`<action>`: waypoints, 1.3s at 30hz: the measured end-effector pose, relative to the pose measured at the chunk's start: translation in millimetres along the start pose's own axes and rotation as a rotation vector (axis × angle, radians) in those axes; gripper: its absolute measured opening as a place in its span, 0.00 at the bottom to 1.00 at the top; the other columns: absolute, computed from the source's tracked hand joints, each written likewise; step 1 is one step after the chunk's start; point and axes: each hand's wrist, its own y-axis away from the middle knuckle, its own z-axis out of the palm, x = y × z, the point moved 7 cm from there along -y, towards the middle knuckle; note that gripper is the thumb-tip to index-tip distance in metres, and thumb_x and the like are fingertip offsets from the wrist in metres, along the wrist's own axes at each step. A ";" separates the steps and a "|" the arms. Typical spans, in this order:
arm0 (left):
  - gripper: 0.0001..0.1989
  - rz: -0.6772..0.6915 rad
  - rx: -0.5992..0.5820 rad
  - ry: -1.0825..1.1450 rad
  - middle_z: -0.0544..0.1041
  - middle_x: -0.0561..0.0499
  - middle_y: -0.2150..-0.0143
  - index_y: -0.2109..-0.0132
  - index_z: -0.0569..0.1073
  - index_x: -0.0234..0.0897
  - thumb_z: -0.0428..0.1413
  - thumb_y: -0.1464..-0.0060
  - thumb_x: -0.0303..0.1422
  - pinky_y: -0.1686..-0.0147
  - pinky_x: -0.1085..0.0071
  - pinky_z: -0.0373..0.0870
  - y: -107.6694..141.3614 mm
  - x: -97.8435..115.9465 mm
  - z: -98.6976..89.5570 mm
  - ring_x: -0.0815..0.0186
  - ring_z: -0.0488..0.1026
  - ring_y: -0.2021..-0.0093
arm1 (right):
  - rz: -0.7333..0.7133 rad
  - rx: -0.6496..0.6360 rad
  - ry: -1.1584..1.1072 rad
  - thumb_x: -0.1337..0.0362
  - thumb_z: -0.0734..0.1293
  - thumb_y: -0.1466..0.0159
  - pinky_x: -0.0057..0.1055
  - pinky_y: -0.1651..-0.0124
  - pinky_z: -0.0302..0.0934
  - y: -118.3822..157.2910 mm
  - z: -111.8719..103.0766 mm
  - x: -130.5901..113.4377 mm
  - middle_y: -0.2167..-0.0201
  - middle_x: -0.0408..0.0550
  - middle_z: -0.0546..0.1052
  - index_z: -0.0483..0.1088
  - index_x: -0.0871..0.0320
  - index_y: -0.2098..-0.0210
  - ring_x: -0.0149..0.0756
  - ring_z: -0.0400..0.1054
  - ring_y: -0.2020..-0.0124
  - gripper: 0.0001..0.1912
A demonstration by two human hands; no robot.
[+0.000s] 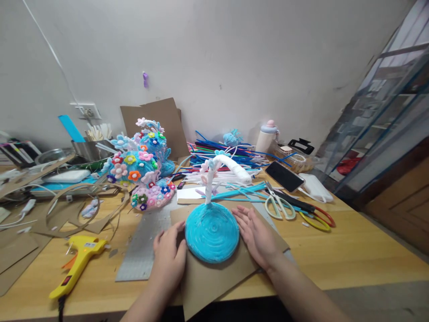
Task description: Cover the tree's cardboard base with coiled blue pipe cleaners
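Note:
A round, turquoise coiled base [212, 232] lies on a sheet of cardboard [214, 286] in front of me. From its far edge rises a white wrapped stem [209, 185], bending over to the right into a thick white end [233, 167]. Small pink and blue flowers sit along the stem. My left hand [170, 250] is at the base's left rim, fingers apart, thumb near the edge. Along the right rim lies my right hand [256, 235], its fingers stretched out. Both hands are open around the disc; whether they press on it I cannot tell.
A yellow glue gun [78, 264] lies at left. Behind it stands a flower-covered decoration [137, 167]. Pipe cleaners [224, 154] are heaped at the back. Scissors [279, 203], red-and-yellow-handled pliers [315, 214] and a phone [284, 175] lie to the right. A grey cutting mat [140, 250] extends under the cardboard.

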 end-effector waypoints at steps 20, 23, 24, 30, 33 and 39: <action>0.18 0.137 -0.082 -0.199 0.72 0.44 0.44 0.44 0.70 0.36 0.56 0.38 0.39 0.48 0.52 0.72 -75.1 55.6 12.5 0.57 0.73 0.47 | -0.700 -0.204 0.382 0.68 0.70 0.39 0.26 0.73 0.63 17.4 57.4 -196.1 0.67 0.40 0.76 0.71 0.51 0.53 0.30 0.69 0.73 0.15; 0.18 0.132 -0.112 -0.227 0.72 0.44 0.44 0.44 0.69 0.36 0.56 0.38 0.39 0.49 0.53 0.73 -83.5 60.1 26.0 0.57 0.73 0.48 | -1.045 -0.255 0.764 0.72 0.65 0.37 0.31 0.63 0.66 33.8 73.3 -205.8 0.56 0.45 0.77 0.69 0.51 0.45 0.33 0.70 0.64 0.21; 0.18 0.131 -0.121 -0.232 0.72 0.44 0.44 0.44 0.69 0.36 0.56 0.38 0.39 0.49 0.53 0.73 -83.6 60.3 30.2 0.57 0.73 0.48 | -1.132 -0.271 0.857 0.72 0.64 0.35 0.33 0.60 0.66 38.1 78.1 -205.8 0.54 0.46 0.77 0.70 0.51 0.45 0.35 0.71 0.62 0.20; 0.17 0.128 -0.173 -0.249 0.73 0.44 0.45 0.45 0.70 0.36 0.56 0.37 0.39 0.50 0.54 0.73 -78.8 55.1 47.1 0.58 0.73 0.48 | -1.431 -0.321 0.941 0.71 0.61 0.31 0.37 0.52 0.67 52.6 103.3 -208.7 0.58 0.49 0.81 0.74 0.55 0.53 0.38 0.74 0.55 0.13; 0.17 0.119 -0.184 -0.257 0.73 0.44 0.44 0.45 0.70 0.37 0.56 0.37 0.39 0.49 0.54 0.73 -80.0 52.8 48.7 0.58 0.73 0.48 | -1.582 -0.294 0.984 0.70 0.60 0.30 0.36 0.57 0.67 61.4 118.2 -207.4 0.63 0.51 0.82 0.74 0.59 0.56 0.39 0.75 0.60 0.11; 0.16 0.120 -0.190 -0.255 0.73 0.44 0.44 0.45 0.71 0.37 0.56 0.37 0.39 0.49 0.54 0.73 -82.1 50.1 50.8 0.58 0.73 0.48 | -1.740 -0.070 1.036 0.72 0.62 0.33 0.36 0.63 0.62 74.1 139.5 -202.0 0.72 0.48 0.81 0.73 0.60 0.62 0.37 0.74 0.71 0.08</action>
